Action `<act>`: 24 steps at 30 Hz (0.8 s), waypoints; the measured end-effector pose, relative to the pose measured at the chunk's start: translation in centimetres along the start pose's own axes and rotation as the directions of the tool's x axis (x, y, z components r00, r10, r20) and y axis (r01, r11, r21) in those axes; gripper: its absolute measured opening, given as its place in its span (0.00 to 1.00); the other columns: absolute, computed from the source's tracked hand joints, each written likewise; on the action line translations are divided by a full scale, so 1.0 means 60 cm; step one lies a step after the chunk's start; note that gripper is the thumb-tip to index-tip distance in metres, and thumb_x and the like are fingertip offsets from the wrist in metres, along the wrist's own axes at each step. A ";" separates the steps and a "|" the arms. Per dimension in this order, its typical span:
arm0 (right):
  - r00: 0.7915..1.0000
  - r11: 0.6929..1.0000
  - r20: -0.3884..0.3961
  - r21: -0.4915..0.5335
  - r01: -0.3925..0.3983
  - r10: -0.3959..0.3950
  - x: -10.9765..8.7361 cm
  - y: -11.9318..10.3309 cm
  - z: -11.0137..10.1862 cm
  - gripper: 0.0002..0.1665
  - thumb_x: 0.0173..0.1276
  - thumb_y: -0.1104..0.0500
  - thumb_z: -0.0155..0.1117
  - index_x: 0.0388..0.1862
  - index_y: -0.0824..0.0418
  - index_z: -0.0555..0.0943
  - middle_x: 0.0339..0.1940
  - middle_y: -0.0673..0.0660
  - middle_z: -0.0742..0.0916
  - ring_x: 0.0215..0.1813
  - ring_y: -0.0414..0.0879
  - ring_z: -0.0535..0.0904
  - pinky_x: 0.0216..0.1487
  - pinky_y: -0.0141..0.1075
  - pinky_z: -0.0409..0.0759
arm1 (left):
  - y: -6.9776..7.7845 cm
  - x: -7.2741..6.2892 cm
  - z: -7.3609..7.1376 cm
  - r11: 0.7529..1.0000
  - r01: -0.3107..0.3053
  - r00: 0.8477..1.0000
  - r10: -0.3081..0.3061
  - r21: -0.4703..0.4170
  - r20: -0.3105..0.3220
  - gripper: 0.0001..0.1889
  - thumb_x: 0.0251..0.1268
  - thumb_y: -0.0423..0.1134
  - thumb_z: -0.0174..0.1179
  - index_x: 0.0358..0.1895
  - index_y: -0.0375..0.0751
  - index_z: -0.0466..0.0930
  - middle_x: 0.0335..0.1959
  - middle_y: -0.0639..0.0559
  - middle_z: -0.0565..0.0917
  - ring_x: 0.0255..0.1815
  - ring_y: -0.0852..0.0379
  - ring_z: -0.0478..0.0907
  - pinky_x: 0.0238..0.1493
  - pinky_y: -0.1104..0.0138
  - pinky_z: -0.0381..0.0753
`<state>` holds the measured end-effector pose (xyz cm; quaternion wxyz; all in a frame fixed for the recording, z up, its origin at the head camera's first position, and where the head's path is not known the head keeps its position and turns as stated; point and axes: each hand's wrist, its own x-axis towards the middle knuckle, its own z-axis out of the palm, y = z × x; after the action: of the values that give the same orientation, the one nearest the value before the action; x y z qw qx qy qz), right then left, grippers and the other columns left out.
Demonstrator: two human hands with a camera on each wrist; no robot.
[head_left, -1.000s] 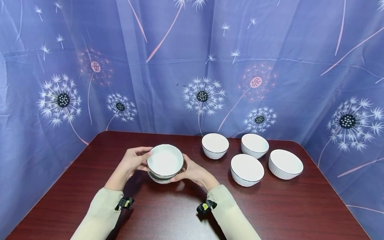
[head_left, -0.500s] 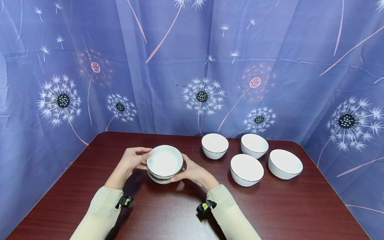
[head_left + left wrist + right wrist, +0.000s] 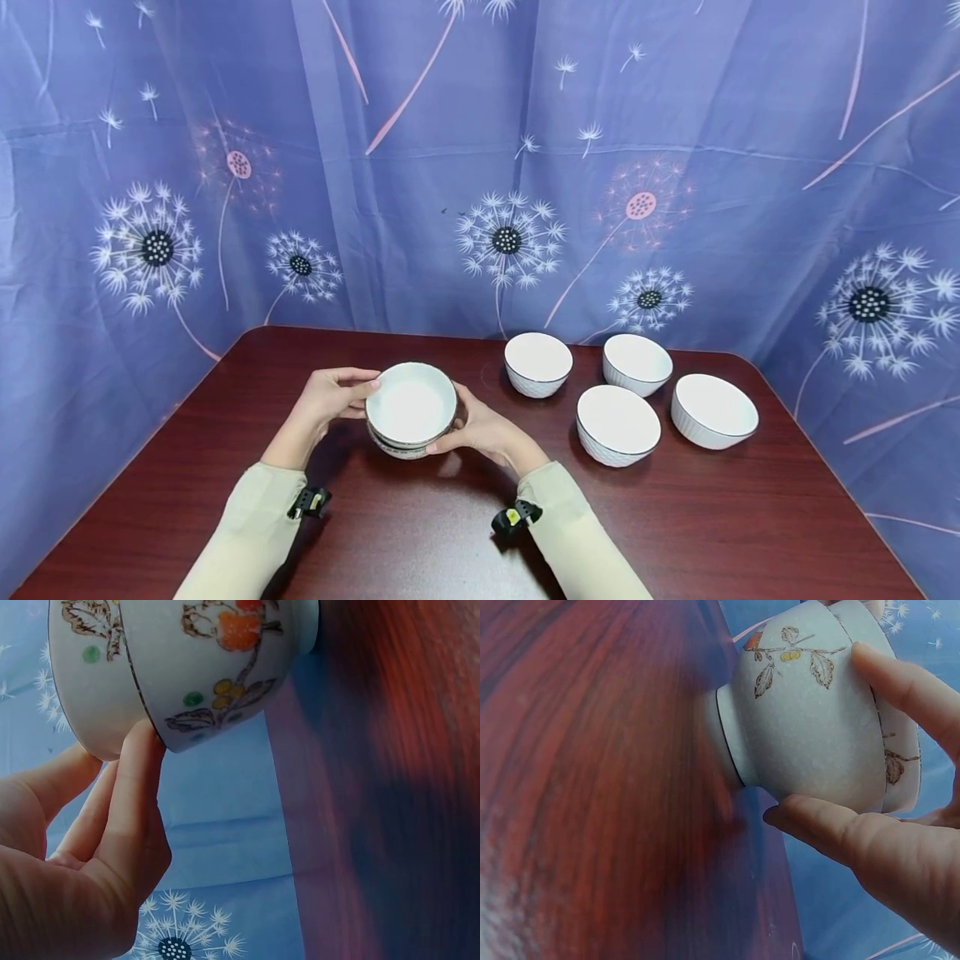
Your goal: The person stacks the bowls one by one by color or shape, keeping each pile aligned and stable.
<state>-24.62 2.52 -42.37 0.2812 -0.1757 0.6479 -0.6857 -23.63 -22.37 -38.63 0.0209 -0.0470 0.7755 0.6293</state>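
Two round bowls painted with leaves and fruit stand one inside the other, left of the table's middle. In the head view the upper bowl (image 3: 412,404) shows its white inside, while only a front strip of the lower bowl (image 3: 397,452) shows. My left hand (image 3: 330,398) pinches the upper bowl at its left rim, fingertips right at the lower bowl's edge in the left wrist view. From the right, my right hand (image 3: 487,429) grips the lower bowl, its thumb and fingers spread round the wall (image 3: 810,727). The lower bowl's foot (image 3: 735,739) is close over the tabletop.
On the right of the dark red wooden table (image 3: 720,517) stand several white bowls: a back one (image 3: 537,358), a ribbed one (image 3: 637,362), a front one (image 3: 618,423) and a wider ribbed one (image 3: 714,408). A blue dandelion curtain (image 3: 420,233) hangs behind.
The upper bowl has sunk slightly into the lower one, and the gap between their rims has narrowed. Both hands keep their grip almost in place. The white bowls have not moved.
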 end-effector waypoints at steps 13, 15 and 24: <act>1.000 1.000 0.021 0.009 0.012 -0.012 0.002 0.000 0.000 0.63 0.50 0.76 0.69 0.78 0.55 0.44 0.73 0.62 0.61 0.68 0.56 0.64 0.63 0.41 0.68 | -0.004 0.002 -0.003 0.998 0.040 0.999 -0.040 0.054 -0.001 0.19 0.64 0.33 0.63 0.56 0.26 0.78 0.38 0.45 0.85 0.28 0.59 0.81 0.35 0.65 0.84; 1.000 1.000 0.022 0.008 0.011 -0.011 0.002 0.001 0.000 0.63 0.50 0.76 0.69 0.78 0.55 0.44 0.73 0.62 0.61 0.67 0.56 0.65 0.62 0.41 0.69 | -0.004 -0.001 -0.003 0.998 0.042 0.999 -0.042 0.044 0.006 0.20 0.65 0.33 0.62 0.57 0.25 0.76 0.41 0.45 0.84 0.29 0.60 0.81 0.35 0.65 0.84; 1.000 1.000 0.012 -0.003 0.002 -0.002 -0.001 0.002 -0.003 0.64 0.50 0.76 0.69 0.78 0.58 0.43 0.73 0.65 0.62 0.65 0.56 0.68 0.59 0.40 0.72 | 0.002 -0.012 0.001 1.000 0.008 1.000 -0.008 0.006 -0.001 0.23 0.68 0.30 0.57 0.63 0.22 0.68 0.50 0.34 0.80 0.35 0.61 0.81 0.41 0.62 0.84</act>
<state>-24.67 2.70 -42.48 0.2839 -0.1809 0.6471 -0.6841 -22.92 -22.27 -38.48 0.0235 -0.0504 0.7772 0.6268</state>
